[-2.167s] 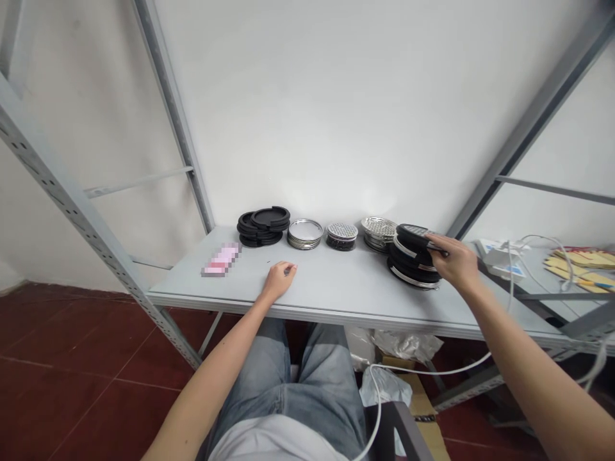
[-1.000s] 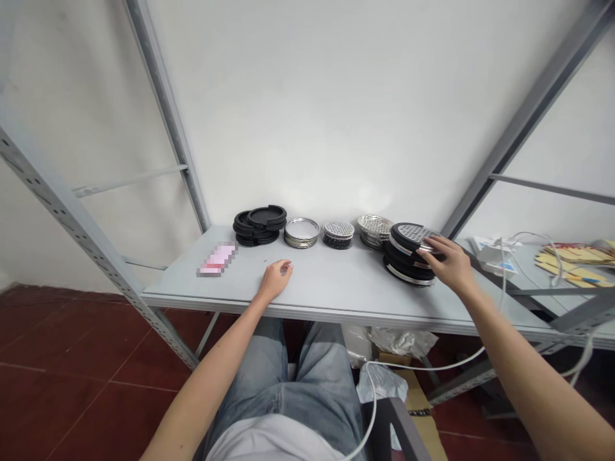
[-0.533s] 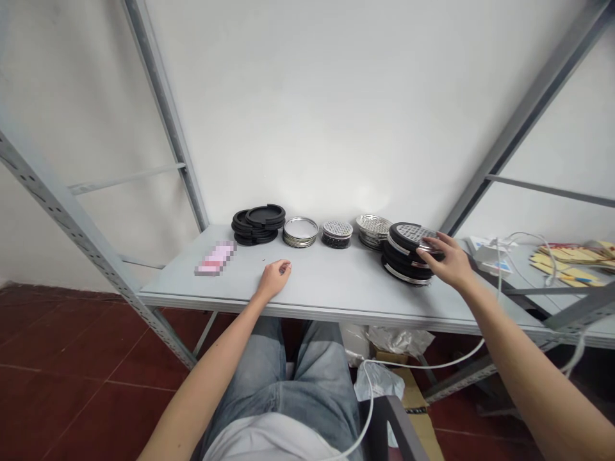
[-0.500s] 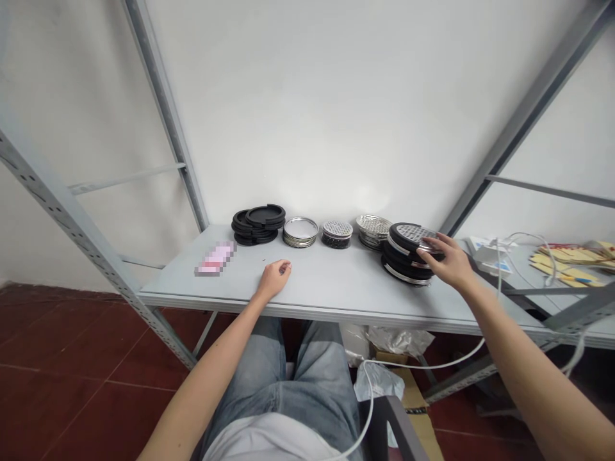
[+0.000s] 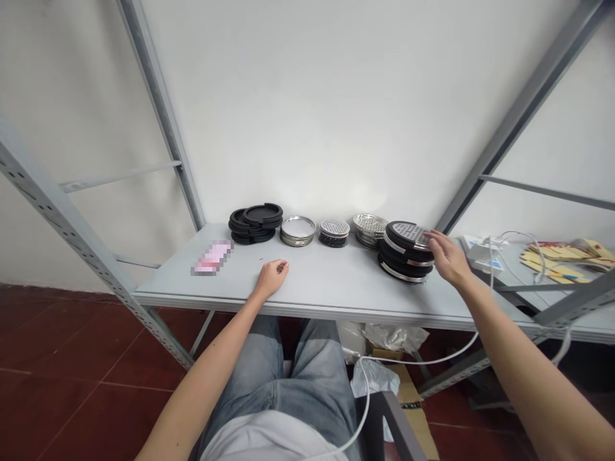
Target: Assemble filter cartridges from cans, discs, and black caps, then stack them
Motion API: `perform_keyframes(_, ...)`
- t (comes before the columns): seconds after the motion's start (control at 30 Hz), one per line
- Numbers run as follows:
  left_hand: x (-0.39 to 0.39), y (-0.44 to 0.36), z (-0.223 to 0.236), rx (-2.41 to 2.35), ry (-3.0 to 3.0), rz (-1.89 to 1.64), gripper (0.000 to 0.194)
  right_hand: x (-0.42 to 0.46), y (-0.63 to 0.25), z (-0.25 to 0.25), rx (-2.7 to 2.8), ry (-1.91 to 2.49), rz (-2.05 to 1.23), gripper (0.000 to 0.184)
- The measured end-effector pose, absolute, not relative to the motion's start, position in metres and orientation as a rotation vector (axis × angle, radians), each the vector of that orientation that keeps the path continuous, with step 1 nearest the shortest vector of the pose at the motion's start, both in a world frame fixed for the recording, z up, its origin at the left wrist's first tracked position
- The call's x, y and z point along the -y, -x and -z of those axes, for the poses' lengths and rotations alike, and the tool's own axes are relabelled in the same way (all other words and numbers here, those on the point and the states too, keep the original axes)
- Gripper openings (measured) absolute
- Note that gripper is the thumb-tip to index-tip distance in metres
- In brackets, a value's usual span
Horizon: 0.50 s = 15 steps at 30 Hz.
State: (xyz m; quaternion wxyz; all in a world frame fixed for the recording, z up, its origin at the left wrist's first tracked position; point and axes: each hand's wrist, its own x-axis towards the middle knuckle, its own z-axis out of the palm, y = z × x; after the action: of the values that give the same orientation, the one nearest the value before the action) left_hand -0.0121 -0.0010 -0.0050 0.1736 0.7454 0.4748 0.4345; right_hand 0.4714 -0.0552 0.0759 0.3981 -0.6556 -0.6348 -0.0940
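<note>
And it's bright, even light across the white wall (image 5: 327, 115), its source out of view, with a pale sheen low down behind the silver discs (image 5: 369, 223). Small glints catch the metal rims; soft shadow pools under the black-and-silver stack (image 5: 406, 256). Down at the dark red floor (image 5: 62, 346), it's dimmer. Wide-angle stretch pulls the edges, fine detail looks soft, and heavy pixelation masks a pink patch (image 5: 214, 257).

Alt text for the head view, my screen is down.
The right hand is at the rim of a black and silver stack on a grey table; the left hand lies curled. Along the wall are black discs, silver lids and two piles of perforated discs.
</note>
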Motion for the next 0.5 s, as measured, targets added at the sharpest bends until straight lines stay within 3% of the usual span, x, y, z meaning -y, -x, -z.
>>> perform_keyframes(0.17, 0.0, 0.012, 0.005, -1.348, -2.155, -1.245, 0.023, 0.064, -0.456, -0.078, 1.476, 1.6, 0.536, 0.053)
perform_keyframes(0.3, -0.002, 0.012, 0.007, -1.345, -2.189, -1.249, 0.022, 0.069, -0.404, -0.073, 1.532, 1.539, 0.707, 0.042)
perform_keyframes(0.5, -0.004, 0.013, 0.011, -1.351, -2.204, -1.232, 0.023, 0.046, -0.318, -0.042, 2.044, 1.409, 0.302, 0.038)
